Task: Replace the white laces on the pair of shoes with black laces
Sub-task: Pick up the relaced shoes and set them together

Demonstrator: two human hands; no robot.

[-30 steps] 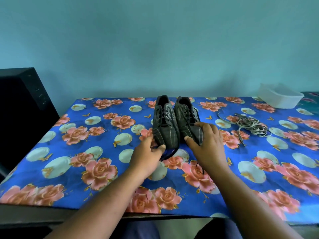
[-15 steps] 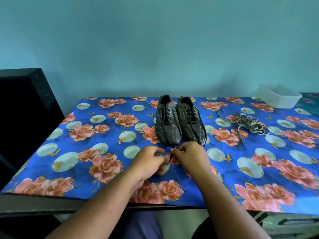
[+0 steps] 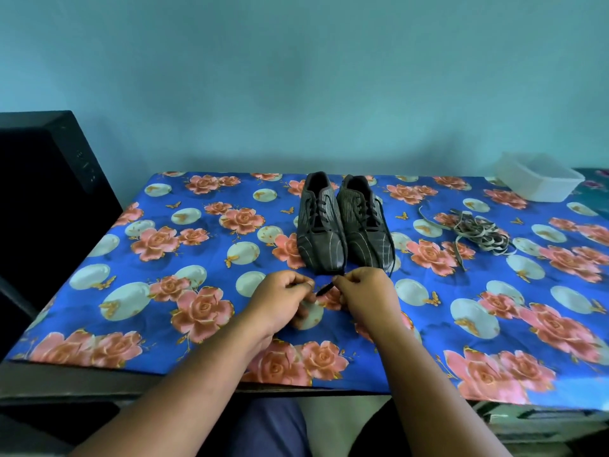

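Two dark striped shoes stand side by side at the table's middle, toes toward me: the left shoe and the right shoe, both threaded with black laces. A loose black lace end trails from the right shoe past its toe. Just in front of the toes, my right hand pinches that lace end. My left hand is curled beside it, its fingertips at the lace tip. A tangle of white laces lies to the right of the shoes.
A flowered blue cloth covers the table. A white plastic tub sits at the back right corner. A black speaker-like box stands against the table's left side. The wall is close behind.
My hands left the shoe toes and drew back toward me. They now meet in front of the shoes on the loose black lace end.
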